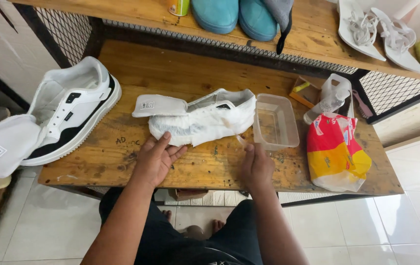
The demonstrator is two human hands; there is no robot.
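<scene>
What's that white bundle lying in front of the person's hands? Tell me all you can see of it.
The wrapped shoe is a white sneaker lying on its side on the wooden table, covered in what looks like damp white tissue. Its tongue sticks out to the left. The left hand touches its lower edge; a clear plastic tub sits beside it.

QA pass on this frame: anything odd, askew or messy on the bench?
Yes. The white sneaker wrapped in white tissue, touched by the left hand, looks odd beside the bare white-and-black sneaker. The wooden bench top is stained. The right hand rests near the clear plastic tub.
</scene>
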